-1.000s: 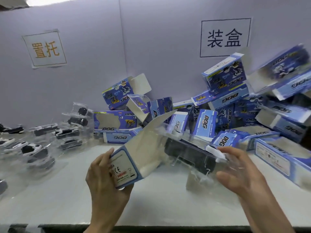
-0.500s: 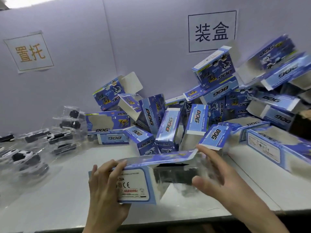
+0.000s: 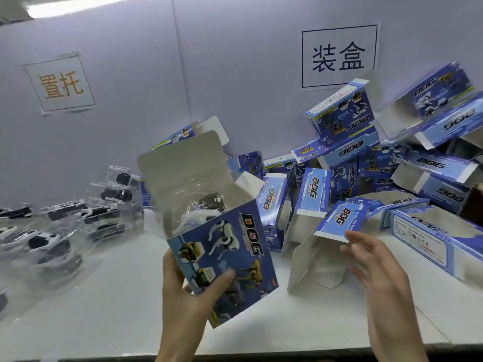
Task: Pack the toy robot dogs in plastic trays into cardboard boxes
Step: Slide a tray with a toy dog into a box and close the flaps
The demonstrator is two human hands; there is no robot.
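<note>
The blue cardboard box with "DOG" and pictures of toy dogs on its front is up above the white surface, standing on end and leaning a little. Its top is open and its grey flap sticks up at the back. Inside the open top sits a black and white toy robot dog in a clear plastic tray; only its top part shows. The left hand holds the box by its bottom corner, with its fingers curled round it. The right hand, to the right of the box, is blurry, with its fingers spread wide and holding nothing. Behind and to the right of the box is a big pile of the same blue boxes. To the left of the box lie more toy dogs in clear trays. Half a second ago the box lay on its side with both hands on it and the right hand against the tray; now it is turned up and the right hand has let go.
</note>
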